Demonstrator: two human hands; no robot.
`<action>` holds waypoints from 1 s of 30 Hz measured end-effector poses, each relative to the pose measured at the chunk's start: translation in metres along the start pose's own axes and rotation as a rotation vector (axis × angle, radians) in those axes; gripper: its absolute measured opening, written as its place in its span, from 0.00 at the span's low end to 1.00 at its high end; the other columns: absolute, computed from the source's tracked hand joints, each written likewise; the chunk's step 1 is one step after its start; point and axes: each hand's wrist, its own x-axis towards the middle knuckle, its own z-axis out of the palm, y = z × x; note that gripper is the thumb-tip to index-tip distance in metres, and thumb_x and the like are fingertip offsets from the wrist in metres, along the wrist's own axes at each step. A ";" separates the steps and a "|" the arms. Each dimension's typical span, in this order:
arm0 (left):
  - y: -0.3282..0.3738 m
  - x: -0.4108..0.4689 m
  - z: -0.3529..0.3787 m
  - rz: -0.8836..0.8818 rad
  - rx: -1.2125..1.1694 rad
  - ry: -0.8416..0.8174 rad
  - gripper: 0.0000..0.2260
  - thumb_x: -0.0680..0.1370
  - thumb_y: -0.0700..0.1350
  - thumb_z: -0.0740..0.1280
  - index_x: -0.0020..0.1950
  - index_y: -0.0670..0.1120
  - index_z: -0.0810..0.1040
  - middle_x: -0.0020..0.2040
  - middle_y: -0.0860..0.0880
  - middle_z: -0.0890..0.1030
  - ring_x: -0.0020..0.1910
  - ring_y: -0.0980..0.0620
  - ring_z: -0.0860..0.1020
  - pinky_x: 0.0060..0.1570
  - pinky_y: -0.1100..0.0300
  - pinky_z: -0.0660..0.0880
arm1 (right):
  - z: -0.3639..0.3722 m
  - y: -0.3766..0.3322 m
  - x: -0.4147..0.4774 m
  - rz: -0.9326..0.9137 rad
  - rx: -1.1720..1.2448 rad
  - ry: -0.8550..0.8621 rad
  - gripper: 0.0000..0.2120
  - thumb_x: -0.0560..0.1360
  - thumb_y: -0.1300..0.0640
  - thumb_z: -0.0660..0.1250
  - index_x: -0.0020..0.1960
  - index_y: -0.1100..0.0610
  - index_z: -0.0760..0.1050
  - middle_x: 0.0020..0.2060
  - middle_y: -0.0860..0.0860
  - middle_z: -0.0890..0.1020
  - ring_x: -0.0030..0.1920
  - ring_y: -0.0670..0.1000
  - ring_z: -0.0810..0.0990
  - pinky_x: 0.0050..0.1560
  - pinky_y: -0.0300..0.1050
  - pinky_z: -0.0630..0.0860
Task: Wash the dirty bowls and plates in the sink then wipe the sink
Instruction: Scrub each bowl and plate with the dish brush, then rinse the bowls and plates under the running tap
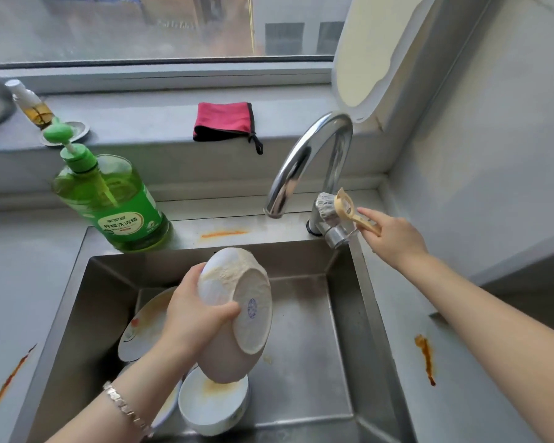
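Right now we hold the soapy bowl (237, 314) in our left hand (192, 311) above the middle of the sink (304, 340). It is tipped on edge with its foamy underside and blue mark turned towards us. The fingers (191, 276) curl round its rim and the thumb presses across the base.

Our right hand (392, 238) reaches out to two o'clock of the sink. There its fingers (370, 215) pinch the wooden handle of a brush (343, 209), whose grey scrubbing head lies against the base of the tap (311, 164). The tap's spout curves over the sink's back edge at twelve o'clock, and we see no water running from it.

Down in the sink, a plate (143, 324) smeared with orange leans against the left wall at nine o'clock. A stained bowl (211, 407) sits upright at six o'clock, just under the soapy one.

At eleven o'clock a green soap bottle (115, 199) stands on the rim. Behind it, on the window ledge (147, 123), a red cloth (224, 123) lies at twelve o'clock. A pale cutting board (375, 49) leans in the corner at one o'clock.

Orange streaks (426, 359) mark the bench (467, 401) at three o'clock. A bracelet (125, 407) circles our left wrist.
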 end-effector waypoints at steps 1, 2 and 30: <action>0.002 0.003 0.002 -0.003 0.008 0.001 0.24 0.66 0.34 0.72 0.56 0.54 0.71 0.45 0.59 0.76 0.42 0.63 0.74 0.36 0.68 0.68 | 0.004 0.005 0.006 0.012 -0.011 -0.010 0.17 0.78 0.49 0.60 0.67 0.45 0.71 0.46 0.54 0.83 0.47 0.59 0.78 0.42 0.46 0.72; 0.003 0.005 0.004 -0.007 0.016 0.002 0.24 0.66 0.34 0.72 0.55 0.54 0.71 0.45 0.59 0.76 0.42 0.62 0.74 0.37 0.68 0.68 | 0.009 0.010 0.010 0.013 -0.023 -0.024 0.17 0.78 0.49 0.60 0.66 0.44 0.71 0.46 0.54 0.84 0.48 0.58 0.79 0.43 0.47 0.73; 0.002 0.002 0.009 -0.074 0.068 0.030 0.23 0.66 0.35 0.73 0.57 0.52 0.73 0.45 0.57 0.76 0.42 0.57 0.75 0.36 0.61 0.69 | 0.034 0.026 -0.004 -0.045 -0.145 0.031 0.18 0.80 0.49 0.54 0.68 0.52 0.70 0.44 0.60 0.81 0.43 0.63 0.77 0.37 0.46 0.67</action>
